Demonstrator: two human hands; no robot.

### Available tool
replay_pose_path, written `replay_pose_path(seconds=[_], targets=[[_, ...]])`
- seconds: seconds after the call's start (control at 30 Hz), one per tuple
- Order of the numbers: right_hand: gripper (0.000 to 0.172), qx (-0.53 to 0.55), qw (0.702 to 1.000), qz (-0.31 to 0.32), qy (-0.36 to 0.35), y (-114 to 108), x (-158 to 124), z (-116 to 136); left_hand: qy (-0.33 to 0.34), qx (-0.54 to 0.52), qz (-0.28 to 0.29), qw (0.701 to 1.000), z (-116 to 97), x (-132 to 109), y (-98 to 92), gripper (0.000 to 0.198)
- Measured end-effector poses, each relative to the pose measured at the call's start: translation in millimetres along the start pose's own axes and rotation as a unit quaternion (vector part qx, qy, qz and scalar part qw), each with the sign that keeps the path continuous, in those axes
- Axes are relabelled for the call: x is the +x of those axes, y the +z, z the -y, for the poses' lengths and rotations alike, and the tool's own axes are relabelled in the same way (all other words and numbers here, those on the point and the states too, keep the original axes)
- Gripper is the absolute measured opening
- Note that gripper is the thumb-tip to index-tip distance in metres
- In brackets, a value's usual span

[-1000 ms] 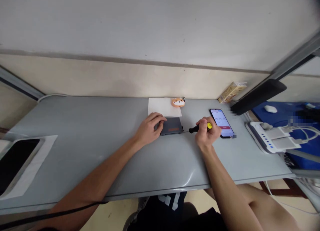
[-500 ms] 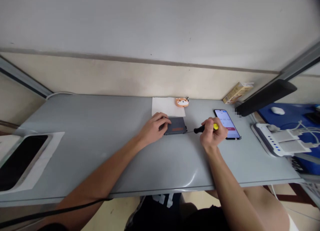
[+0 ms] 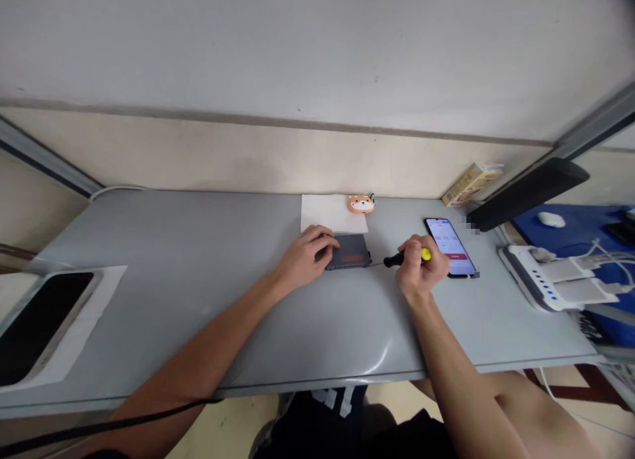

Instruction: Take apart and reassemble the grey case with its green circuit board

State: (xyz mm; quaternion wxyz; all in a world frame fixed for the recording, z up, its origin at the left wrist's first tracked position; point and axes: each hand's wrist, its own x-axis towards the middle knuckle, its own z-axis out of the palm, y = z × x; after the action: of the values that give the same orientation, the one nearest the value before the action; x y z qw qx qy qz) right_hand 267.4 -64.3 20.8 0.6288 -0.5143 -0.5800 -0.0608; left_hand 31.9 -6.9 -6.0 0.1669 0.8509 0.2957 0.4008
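A flat dark grey metal box (image 3: 351,244) with a reddish label lies on the grey desk. My left hand (image 3: 308,255) grips its left edge, fingers curled over the top. In my right hand (image 3: 421,267) is a screwdriver (image 3: 393,260) with a black and yellow handle, fingers wrapped round it. Its thin shaft points left, and the tip is at the box's right side, near the front corner. Whether the tip sits in a screw is too small to tell. Just right of my right hand lies a lit phone (image 3: 459,257).
Behind the box are a white paper sheet (image 3: 322,211) and an orange animal-faced case (image 3: 361,204). A power strip (image 3: 536,280) with plugged chargers stands right, near a black post (image 3: 530,194) and a small carton (image 3: 471,184). A dark-screened device (image 3: 47,320) lies far left on paper.
Both hands keep their places on the box and the screwdriver. My right-hand fingers have shifted slightly round the handle. The view has tilted a little.
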Motion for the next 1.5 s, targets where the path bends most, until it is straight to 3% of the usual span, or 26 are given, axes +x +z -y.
replay_pose_path(seconds=[0.17, 0.33, 0.53, 0.93, 1.07, 1.27, 1.5], targets=[[0.040, -0.002, 1.000, -0.023, 0.008, 0.1, 0.2, 0.0, 0.000, -0.002, 0.001, 1.000, -0.5, 0.6, -0.3, 0.020], [0.043, -0.025, 0.999, 0.019, 0.026, -1.4, -0.2, -2.4, -0.007, 0.003, 0.004, 1.000, -4.9, 1.9, -2.5, 0.020], [0.045, -0.042, 0.998, -0.018, 0.047, -0.7, 3.5, 0.9, -0.004, 0.001, 0.003, 1.000, -3.1, 1.1, -1.5, 0.021], [0.046, -0.032, 0.999, 0.006, 0.039, 0.0, 1.2, -1.3, 0.001, 0.000, 0.002, 1.000, -1.5, 0.7, -1.0, 0.020], [0.046, -0.028, 0.998, -0.017, 0.048, -0.2, 2.3, 2.5, -0.002, -0.001, 0.001, 1.000, -1.2, 0.6, -0.7, 0.021], [0.041, -0.009, 0.999, 0.029, 0.029, -0.8, 1.3, 0.8, -0.004, 0.002, 0.006, 1.000, -1.5, 1.1, -0.6, 0.020], [0.045, -0.028, 0.998, -0.020, 0.046, -0.8, 5.1, 2.6, -0.004, 0.002, 0.008, 1.000, -3.7, 1.3, -1.6, 0.021]])
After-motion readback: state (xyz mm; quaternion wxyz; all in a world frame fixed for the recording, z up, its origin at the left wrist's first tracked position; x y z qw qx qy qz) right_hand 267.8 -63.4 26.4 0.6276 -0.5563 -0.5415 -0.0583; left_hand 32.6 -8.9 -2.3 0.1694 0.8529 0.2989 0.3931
